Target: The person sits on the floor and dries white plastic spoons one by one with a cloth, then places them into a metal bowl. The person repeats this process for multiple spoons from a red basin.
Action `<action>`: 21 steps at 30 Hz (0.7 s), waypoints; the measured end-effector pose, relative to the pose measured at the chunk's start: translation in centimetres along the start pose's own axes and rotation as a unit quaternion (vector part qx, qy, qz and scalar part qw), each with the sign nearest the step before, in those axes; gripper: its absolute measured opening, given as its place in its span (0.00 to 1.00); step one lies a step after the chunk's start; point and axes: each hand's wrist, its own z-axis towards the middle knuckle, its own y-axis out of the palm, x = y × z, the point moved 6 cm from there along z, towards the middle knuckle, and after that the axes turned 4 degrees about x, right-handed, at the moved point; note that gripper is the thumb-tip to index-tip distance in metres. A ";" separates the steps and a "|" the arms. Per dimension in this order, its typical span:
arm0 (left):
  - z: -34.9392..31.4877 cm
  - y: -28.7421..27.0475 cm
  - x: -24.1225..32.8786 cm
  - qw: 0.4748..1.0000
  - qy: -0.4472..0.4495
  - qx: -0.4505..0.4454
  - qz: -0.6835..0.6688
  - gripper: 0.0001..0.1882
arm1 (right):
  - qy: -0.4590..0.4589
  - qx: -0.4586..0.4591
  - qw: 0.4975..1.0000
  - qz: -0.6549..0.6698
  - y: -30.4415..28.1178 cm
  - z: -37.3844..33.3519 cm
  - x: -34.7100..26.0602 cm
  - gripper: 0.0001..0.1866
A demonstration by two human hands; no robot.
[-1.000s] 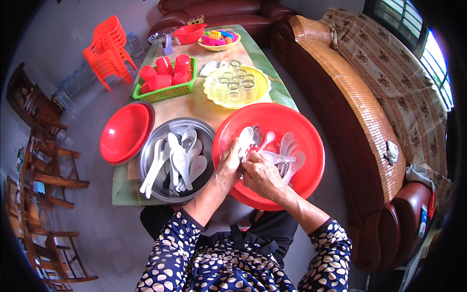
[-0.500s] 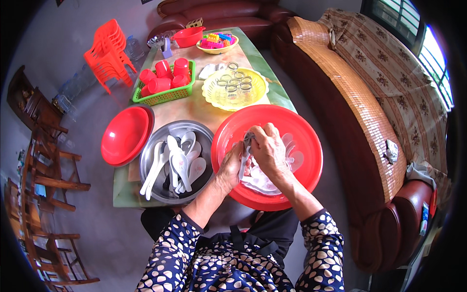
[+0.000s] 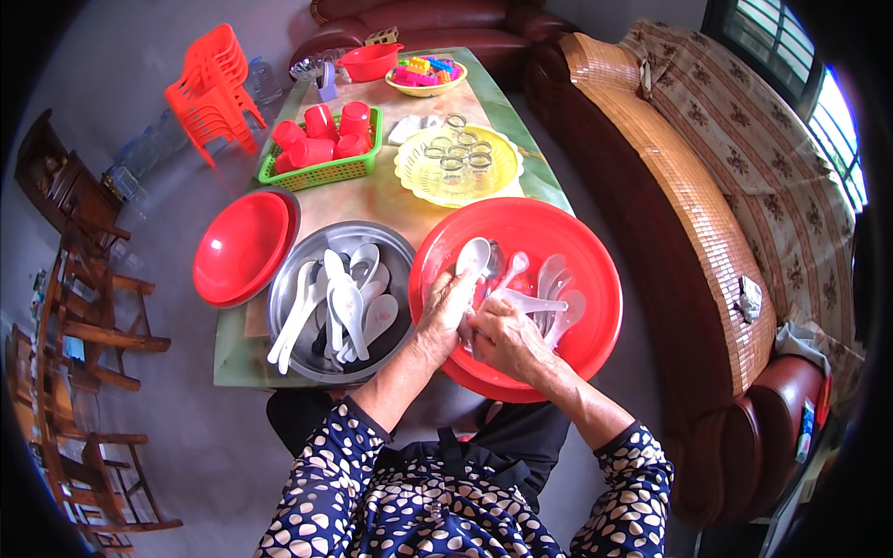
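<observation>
Over a large red basin (image 3: 595, 279), my left hand (image 3: 445, 312) grips a white soup spoon (image 3: 473, 253), bowl upward. My right hand (image 3: 510, 337) is closed low beside it, fingers curled around the spoon's handle end, which is mostly hidden. Behind my right hand a translucent spoon (image 3: 532, 303) points right. Several more pale spoons (image 3: 569, 312) lean inside the red basin. To the left, a grey metal basin (image 3: 395, 244) holds a heap of white soup spoons (image 3: 346, 302), nearest to my left forearm.
Red bowls (image 3: 240, 246) sit stacked at the table's left edge. Beyond are a green basket (image 3: 326, 177) of red cups, a yellow tray (image 3: 423, 191) of clear glasses, and a bowl (image 3: 428, 90) of toy blocks. A long sofa (image 3: 642, 251) flanks the right side.
My right hand has moved down from the spoon's top toward its lower end, uncovering the bowl of the spoon. More spoons in the red basin now show.
</observation>
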 end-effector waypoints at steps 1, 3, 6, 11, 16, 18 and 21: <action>0.1 0.0 -0.1 1.000 0.002 0.004 -0.016 0.13 | 0.000 -0.034 0.999 -0.001 0.1 -0.5 0.1 0.05; 0.5 0.0 -0.5 0.999 0.005 0.013 -0.047 0.12 | 0.008 -0.111 0.992 -0.066 -0.4 -1.6 -0.1 0.06; 0.0 1.0 0.1 1.000 0.027 0.004 -0.012 0.12 | 0.024 -0.056 0.991 -0.123 -2.7 -1.8 0.8 0.13; -0.4 1.5 -0.2 0.996 0.014 -0.085 0.029 0.13 | 0.196 0.111 0.974 0.021 -5.3 2.2 3.1 0.16; -0.6 2.4 -0.3 0.995 0.022 -0.083 0.049 0.17 | 0.167 0.152 0.967 0.117 -5.2 3.5 3.8 0.09; -1.1 2.7 0.4 0.988 0.011 -0.096 0.119 0.18 | 0.181 0.169 0.957 0.150 -6.2 3.6 3.8 0.08; -2.1 3.6 1.5 0.973 0.050 -0.114 0.192 0.21 | 0.195 0.220 0.937 0.188 -7.7 3.4 6.1 0.07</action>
